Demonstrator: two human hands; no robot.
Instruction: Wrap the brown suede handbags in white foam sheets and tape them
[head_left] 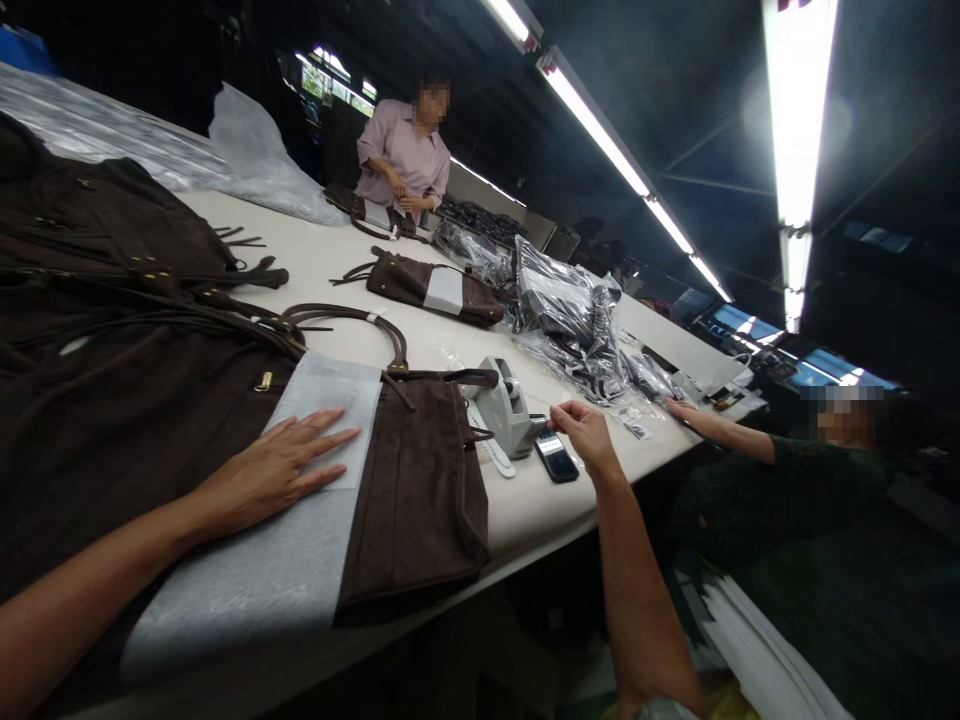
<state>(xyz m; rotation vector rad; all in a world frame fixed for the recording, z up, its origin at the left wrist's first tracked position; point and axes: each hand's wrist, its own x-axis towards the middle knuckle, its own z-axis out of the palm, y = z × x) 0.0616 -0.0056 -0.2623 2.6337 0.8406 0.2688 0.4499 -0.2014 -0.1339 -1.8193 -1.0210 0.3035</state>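
My left hand (289, 465) lies flat, fingers spread, on a pale packing sheet (262, 570). That sheet wraps across the middle of a dark brown handbag (420, 480), whose looped handle lies towards the back of the table. At the front end of a grey tape dispenser (504, 408), my right hand (589, 437) has thumb and forefinger pinched together on what looks like the end of the clear tape. A phone (556, 457) lies just below those fingers. Beside the dispenser is a white perforated strip (493, 440).
More brown bags (112, 230) are heaped at the left. Another wrapped bag (442, 290) and plastic-bagged goods (562, 300) lie farther back on the white table (315, 260). One person (405, 150) stands behind it; another person (795, 480) reaches in at the right.
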